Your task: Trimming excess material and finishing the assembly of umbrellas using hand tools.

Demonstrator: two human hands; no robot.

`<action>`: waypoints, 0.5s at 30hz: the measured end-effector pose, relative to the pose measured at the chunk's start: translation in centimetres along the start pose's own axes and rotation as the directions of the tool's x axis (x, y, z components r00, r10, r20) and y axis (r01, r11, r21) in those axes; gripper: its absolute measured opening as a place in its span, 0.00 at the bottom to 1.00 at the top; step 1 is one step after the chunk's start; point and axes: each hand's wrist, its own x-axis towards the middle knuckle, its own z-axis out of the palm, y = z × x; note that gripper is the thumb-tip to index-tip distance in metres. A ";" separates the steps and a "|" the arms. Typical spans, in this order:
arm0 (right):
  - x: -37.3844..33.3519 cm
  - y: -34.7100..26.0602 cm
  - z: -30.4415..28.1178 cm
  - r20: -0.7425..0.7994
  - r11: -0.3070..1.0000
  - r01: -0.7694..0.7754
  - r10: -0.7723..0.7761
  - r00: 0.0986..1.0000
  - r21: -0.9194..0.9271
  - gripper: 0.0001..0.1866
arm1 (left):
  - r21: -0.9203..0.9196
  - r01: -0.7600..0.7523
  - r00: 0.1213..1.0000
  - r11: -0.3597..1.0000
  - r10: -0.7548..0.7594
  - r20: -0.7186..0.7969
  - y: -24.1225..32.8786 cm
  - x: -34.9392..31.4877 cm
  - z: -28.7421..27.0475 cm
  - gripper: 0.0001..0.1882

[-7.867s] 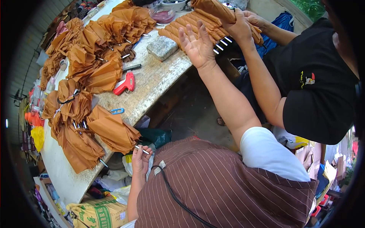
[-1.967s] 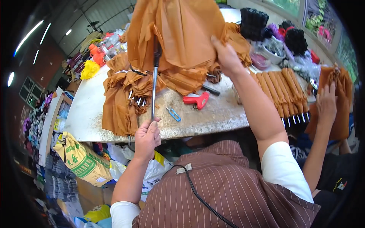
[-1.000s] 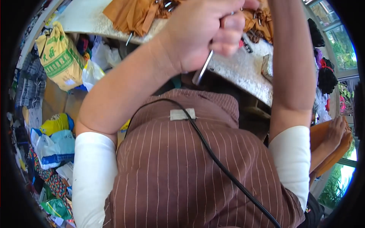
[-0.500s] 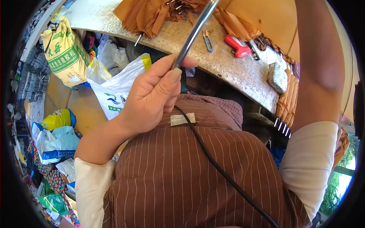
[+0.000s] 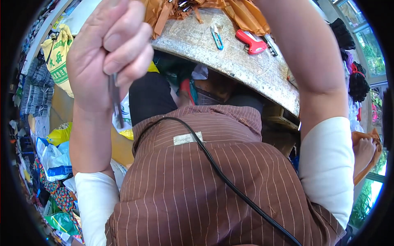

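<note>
My left hand (image 5: 113, 53) is raised at the upper left, close to the camera, fingers curled round a slim metal rod (image 5: 115, 100). The rod's lower end points down below my fist; its upper part is out of the picture. My right forearm (image 5: 308, 53) reaches up past the top edge, so the right hand itself is out of sight. Between the arms, on the worn table (image 5: 193, 47), lie bunched orange-brown fabric pieces (image 5: 246, 16) with thin metal rods among them. Blue-handled thread snips (image 5: 216, 37) and a red tagging gun (image 5: 251, 42) lie nearer.
A black cord (image 5: 230, 180) runs across my brown striped apron (image 5: 184, 176). Yellow sacks (image 5: 59, 61) and plastic bags (image 5: 55, 158) crowd the left floor. At the far right another person's hand (image 5: 365, 151) holds orange-brown fabric. The table's near edge crosses above my lap.
My left hand has risen up and left with the rod, nearer the camera. My right forearm has shifted left. The view has turned, bringing the other person's hand and windows into sight at right.
</note>
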 end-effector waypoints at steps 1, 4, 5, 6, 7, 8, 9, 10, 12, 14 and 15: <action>-1.3 0.8 -0.8 -0.036 0.993 -0.090 0.087 0.996 -0.079 0.20 | -0.041 0.009 1.000 0.999 -0.008 0.030 0.2 0.1 0.1 0.20; -6.3 6.4 -3.1 -0.253 0.158 -0.295 0.241 0.937 -0.942 0.23 | -0.103 0.003 0.997 0.995 0.006 0.078 1.1 -0.6 0.2 0.21; -8.5 9.8 -7.9 -0.212 -0.450 -0.079 0.255 0.943 -0.890 0.23 | -0.150 0.051 0.993 0.987 -0.033 0.118 0.7 -0.3 0.9 0.19; -11.1 12.6 -10.0 -0.342 -0.467 -0.233 0.163 0.925 -0.853 0.23 | -0.195 0.091 0.988 0.977 -0.064 0.138 0.3 -0.8 1.3 0.18; -14.2 15.4 -12.4 -0.475 -0.473 -0.392 0.066 0.877 -0.789 0.25 | -0.244 0.141 0.981 0.960 -0.102 0.166 -0.3 -1.2 1.5 0.16; -18.0 18.8 -16.9 -0.385 -0.491 -0.388 -0.111 0.916 -0.780 0.23 | -0.288 0.213 0.965 0.934 -0.154 0.214 -1.1 -1.0 2.1 0.15; -19.0 19.2 -16.2 -0.466 -0.470 -0.424 -0.030 0.884 -0.774 0.22 | -0.326 0.281 0.949 0.903 -0.211 0.235 -1.4 -1.9 2.1 0.14; -20.4 19.7 -15.3 -0.542 -0.451 -0.466 0.050 0.839 -0.761 0.21 | -0.360 0.352 0.927 0.864 -0.269 0.262 -1.7 -2.5 2.0 0.13; -22.0 19.4 -15.5 -0.474 -0.468 -0.385 0.084 0.877 -0.795 0.20 | -0.383 0.492 0.864 0.782 -0.383 0.328 -2.2 -3.2 2.2 0.13; -22.6 19.0 -15.6 -0.384 -0.475 -0.284 0.128 0.914 -0.833 0.19 | -0.478 0.625 0.781 0.617 -0.489 0.389 -3.3 -3.5 1.7 0.13; -22.6 18.6 -15.4 -0.373 -0.306 -0.335 0.072 0.925 -0.891 0.20 | -0.553 0.638 0.767 0.535 -0.503 0.399 -4.4 -3.6 1.1 0.13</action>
